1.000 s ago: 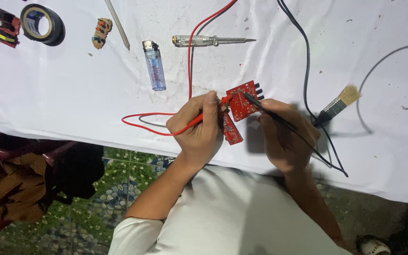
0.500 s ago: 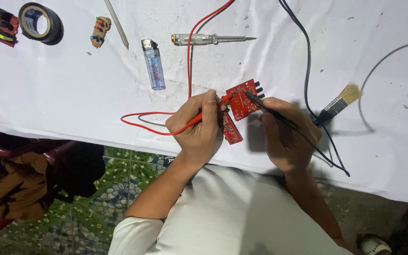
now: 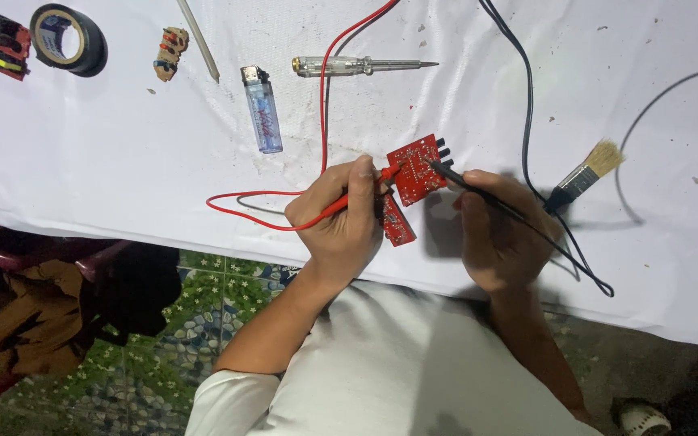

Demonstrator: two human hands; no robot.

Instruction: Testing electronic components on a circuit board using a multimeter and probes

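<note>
My left hand (image 3: 341, 222) grips a red test probe (image 3: 359, 196) whose tip touches the left edge of a small red circuit board (image 3: 418, 168) on the white-covered table (image 3: 123, 161). My right hand (image 3: 498, 238) holds a black test probe (image 3: 466, 182) with its tip on the same board from the right. A second red board (image 3: 397, 222) lies tilted just below, against my left fingers. The red lead (image 3: 323, 97) and the black lead (image 3: 527, 121) run off toward the table's far edge.
A clear blue lighter (image 3: 262, 109), a clear-handled screwdriver (image 3: 357, 65), a paintbrush (image 3: 583, 173), a roll of black tape (image 3: 68, 38), a small coil part (image 3: 170, 52) and another red board (image 3: 6, 45) lie on the table. A chair with brown cloth (image 3: 18, 323) stands left.
</note>
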